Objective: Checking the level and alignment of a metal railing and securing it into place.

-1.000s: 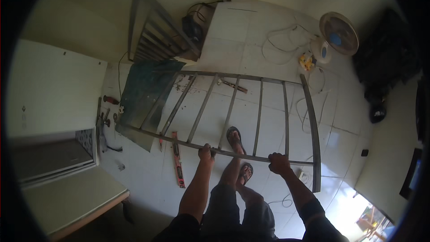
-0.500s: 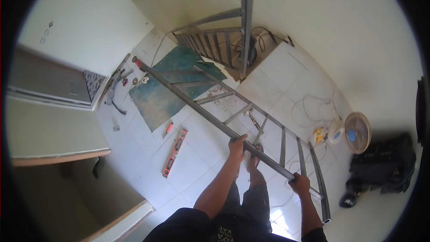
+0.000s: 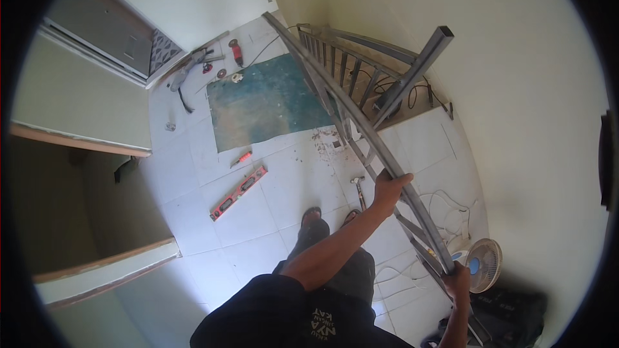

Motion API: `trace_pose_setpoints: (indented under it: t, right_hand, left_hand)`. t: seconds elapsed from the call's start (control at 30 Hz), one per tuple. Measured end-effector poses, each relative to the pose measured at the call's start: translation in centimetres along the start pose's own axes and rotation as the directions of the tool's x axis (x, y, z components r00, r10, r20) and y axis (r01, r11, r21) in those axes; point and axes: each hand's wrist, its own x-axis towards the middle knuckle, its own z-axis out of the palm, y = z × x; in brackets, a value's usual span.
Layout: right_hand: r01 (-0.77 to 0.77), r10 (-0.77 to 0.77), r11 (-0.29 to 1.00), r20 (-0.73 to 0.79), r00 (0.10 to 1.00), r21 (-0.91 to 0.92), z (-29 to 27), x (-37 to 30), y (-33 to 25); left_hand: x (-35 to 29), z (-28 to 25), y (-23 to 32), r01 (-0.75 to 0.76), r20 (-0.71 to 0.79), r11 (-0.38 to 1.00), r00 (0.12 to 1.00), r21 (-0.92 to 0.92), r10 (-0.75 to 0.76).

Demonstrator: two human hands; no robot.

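A long grey metal railing frame [image 3: 367, 132], built of square tubes with several crossbars, slants from the far middle down to the lower right. My left hand [image 3: 390, 192] is wrapped around its upper tube near the middle. Closer to the lower end, my right hand [image 3: 458, 280] grips the same tube. The railing is held off the floor, alongside a fixed stair railing [image 3: 335, 58] with a square post [image 3: 422, 71]. In this view the frame's far part overlaps the fixed railing, and I cannot tell whether they touch.
On the white tiles lie a red spirit level [image 3: 238, 193], a red-handled cutter [image 3: 242, 158], a hammer [image 3: 358, 192] and a red angle grinder [image 3: 236, 53]. A green sheet [image 3: 264, 103] covers the floor by the stairwell. A fan [image 3: 485, 265], cables [image 3: 451, 203] and a black bag [image 3: 509, 316] sit at right.
The railing has swung clockwise, its far end moving right off the green sheet toward the stair railing. Both hands keep hold of it and have shifted right. My view has turned too.
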Motion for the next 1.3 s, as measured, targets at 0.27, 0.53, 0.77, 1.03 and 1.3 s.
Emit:
trace_pose_setpoints:
  t: [0.27,0.53,0.77,1.03,1.3]
  right_hand:
    - [0.055,-0.056,0.994,-0.011,0.998,-0.099,-10.1,0.6,-11.6]
    - [-0.083,0.083,0.995,-0.015,0.996,-0.061,-11.1,5.1,-28.0]
    - [-0.101,0.103,0.993,-0.034,0.994,0.069,-7.9,9.7,-41.6]
    - [-0.154,0.161,0.981,-0.050,0.986,0.121,-4.5,16.8,-50.1]
    - [-0.222,0.223,0.959,0.015,0.975,0.177,-1.3,27.1,-57.6]
  left_hand:
    - [1.1,-0.7,14.8,0.020,0.212,0.968,0.977,-0.251,0.035]
    - [10.0,-6.4,28.1,0.050,0.367,0.989,0.930,-0.142,0.006]
    - [18.5,-11.0,38.0,0.095,0.408,0.989,0.912,-0.115,-0.040]
    - [27.8,-14.1,45.9,0.097,0.425,0.991,0.896,0.094,-0.128]
    - [39.8,-17.2,50.2,0.134,0.320,0.981,0.931,0.139,-0.172]
